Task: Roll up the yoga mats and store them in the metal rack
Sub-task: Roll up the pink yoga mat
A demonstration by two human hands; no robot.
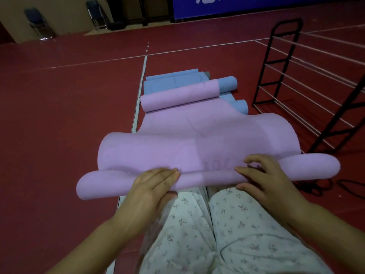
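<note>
Pink and blue yoga mats beside the black metal rack (308, 84)

The pink mat (197, 139), left of the rack, has both ends curled into rolls, the near one lifted. The blue mat (173, 80) lies beneath it, farther out, loosely rolled at its right.

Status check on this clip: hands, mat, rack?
Left hand and right hand gripping purple mat roll, just started. Metal rack empty, right. Nothing blocking.

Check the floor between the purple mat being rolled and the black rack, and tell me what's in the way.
Nothing visible blocks it. The purple mat is already held by the left hand and right hand. The rack stands to the right on bare red floor. The blue mats lie ahead, off that path.
</note>
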